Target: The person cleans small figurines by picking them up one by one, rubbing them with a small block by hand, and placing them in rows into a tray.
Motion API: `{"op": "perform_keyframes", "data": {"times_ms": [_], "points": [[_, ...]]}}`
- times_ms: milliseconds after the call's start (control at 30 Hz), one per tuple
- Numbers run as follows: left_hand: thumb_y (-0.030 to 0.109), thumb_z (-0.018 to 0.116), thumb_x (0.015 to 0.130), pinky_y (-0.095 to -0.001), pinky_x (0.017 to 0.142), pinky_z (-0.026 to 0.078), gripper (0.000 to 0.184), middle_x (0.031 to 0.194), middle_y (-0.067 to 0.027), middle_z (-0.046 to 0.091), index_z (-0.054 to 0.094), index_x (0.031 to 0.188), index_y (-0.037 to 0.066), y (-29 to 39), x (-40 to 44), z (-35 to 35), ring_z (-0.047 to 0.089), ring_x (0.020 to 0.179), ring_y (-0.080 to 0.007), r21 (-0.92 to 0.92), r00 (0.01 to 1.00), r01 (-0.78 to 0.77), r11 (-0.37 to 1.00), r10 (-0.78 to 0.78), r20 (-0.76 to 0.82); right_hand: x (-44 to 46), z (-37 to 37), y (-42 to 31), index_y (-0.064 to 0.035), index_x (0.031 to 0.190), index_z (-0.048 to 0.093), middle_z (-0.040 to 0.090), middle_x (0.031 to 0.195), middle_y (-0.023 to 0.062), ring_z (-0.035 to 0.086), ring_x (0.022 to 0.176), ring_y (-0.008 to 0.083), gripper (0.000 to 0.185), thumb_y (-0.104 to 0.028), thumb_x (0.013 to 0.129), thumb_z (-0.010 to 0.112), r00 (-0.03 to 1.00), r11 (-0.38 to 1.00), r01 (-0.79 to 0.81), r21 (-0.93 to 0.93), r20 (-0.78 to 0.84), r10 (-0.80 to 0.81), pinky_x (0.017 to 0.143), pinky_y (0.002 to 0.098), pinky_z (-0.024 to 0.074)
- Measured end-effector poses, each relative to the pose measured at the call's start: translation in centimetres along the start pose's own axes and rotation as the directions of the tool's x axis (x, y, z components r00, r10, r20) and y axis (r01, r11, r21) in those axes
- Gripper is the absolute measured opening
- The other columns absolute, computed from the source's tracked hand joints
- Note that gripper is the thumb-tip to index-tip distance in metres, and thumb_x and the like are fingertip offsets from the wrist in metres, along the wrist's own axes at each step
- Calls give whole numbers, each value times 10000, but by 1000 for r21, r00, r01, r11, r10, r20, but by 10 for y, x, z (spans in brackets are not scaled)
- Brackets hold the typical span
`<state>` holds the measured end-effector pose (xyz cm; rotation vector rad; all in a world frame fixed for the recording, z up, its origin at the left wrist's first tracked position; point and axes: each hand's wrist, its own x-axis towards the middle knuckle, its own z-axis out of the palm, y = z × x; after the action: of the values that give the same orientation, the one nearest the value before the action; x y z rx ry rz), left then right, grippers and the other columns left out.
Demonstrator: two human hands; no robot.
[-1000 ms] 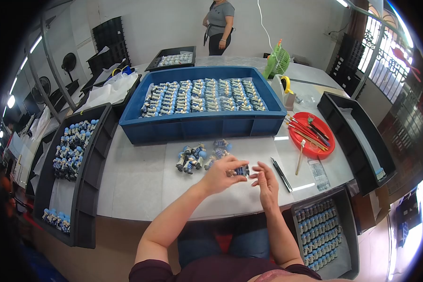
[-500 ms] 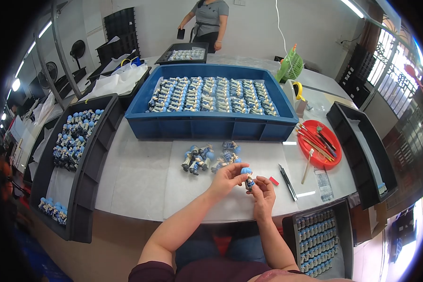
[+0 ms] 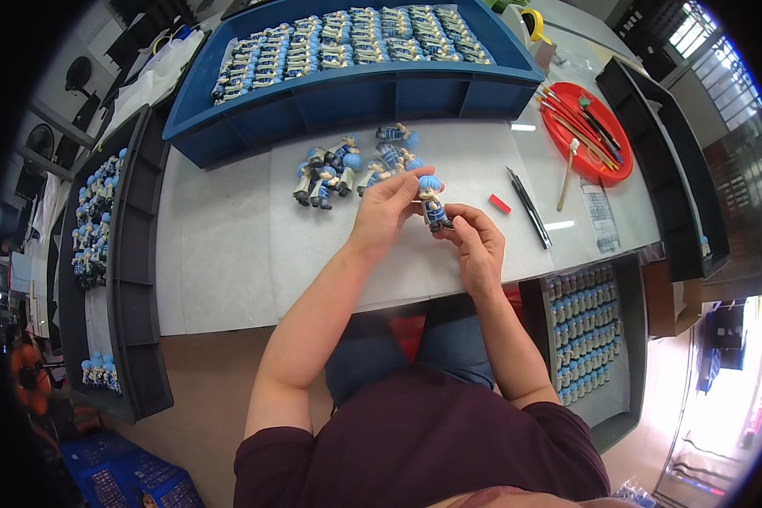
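A small blue-haired figurine (image 3: 433, 203) is held upright above the near part of the table, its front turned toward me. My left hand (image 3: 386, 207) pinches it at the side of the head and upper body. Lower down, the fingers of my right hand (image 3: 477, 244) grip it around the legs and feet. Just beyond my hands lies a loose pile of similar figurines (image 3: 323, 179), with a few more figurines (image 3: 389, 158) right behind my left fingers.
A large blue bin (image 3: 347, 97) with rows of figurines stands behind. Black trays flank the table (image 3: 220, 254): a left tray (image 3: 140, 288), a right tray (image 3: 665, 161), and a lower tray (image 3: 622, 398). A red dish (image 3: 626, 169) holds brushes; a red block (image 3: 499, 203) and black pens (image 3: 529, 207) lie nearby.
My view has tilted down, so the bin sits higher and the person at the back is out of frame. The figurine has been turned, its face and front now showing, still in both hands.
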<state>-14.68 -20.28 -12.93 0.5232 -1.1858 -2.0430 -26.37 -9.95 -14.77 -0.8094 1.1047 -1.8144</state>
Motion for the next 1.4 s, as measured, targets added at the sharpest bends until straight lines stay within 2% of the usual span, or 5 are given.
{"op": "perform_keyframes", "data": {"times_ms": [800, 900, 967, 1067, 1400], "points": [[198, 475, 926, -251, 734, 481, 282, 995, -96, 626, 564, 1130, 26, -3, 2, -4, 592, 891, -136, -20, 999, 40, 999, -40, -15, 1, -1, 2, 52, 1069, 534, 591, 977, 126, 604, 835, 175, 240, -117, 915, 464, 1000, 999, -2, -50, 5, 2, 762, 292, 498], [200, 481, 924, -258, 728, 484, 284, 989, -92, 626, 563, 1130, 24, -2, 2, -3, 595, 890, -141, -12, 998, 48, 999, -48, -36, 1, -1, 2, 56, 1084, 518, 586, 988, 128, 601, 853, 173, 239, -80, 887, 515, 999, 999, -33, 6, 15, 33, 762, 288, 501], [195, 493, 918, -262, 729, 487, 278, 979, -79, 629, 569, 1126, 27, -2, 1, -4, 596, 878, -142, -14, 999, 35, 999, -35, -14, 0, 4, 0, 63, 1104, 494, 577, 1005, 138, 595, 878, 168, 282, -14, 842, 566, 998, 988, 29, -150, 52, -22, 772, 283, 504], [221, 544, 894, -268, 687, 486, 296, 908, -50, 625, 585, 1104, 16, -1, 0, 0, 590, 799, -128, -15, 999, 14, 1000, -14, -38, 1, 5, -2, 70, 1116, 474, 568, 1020, 148, 588, 896, 162, 329, 37, 809, 588, 998, 994, 4, -108, 68, 3, 782, 277, 506], [212, 551, 890, -250, 683, 476, 289, 909, -39, 627, 590, 1108, 26, -2, 0, -2, 578, 779, -116, -13, 999, 15, 1000, -15, -36, 1, 4, -3, 79, 1120, 461, 558, 1040, 166, 611, 882, 207, 318, 15, 828, 570, 996, 994, 12, -113, 88, -2, 765, 291, 519]]}}
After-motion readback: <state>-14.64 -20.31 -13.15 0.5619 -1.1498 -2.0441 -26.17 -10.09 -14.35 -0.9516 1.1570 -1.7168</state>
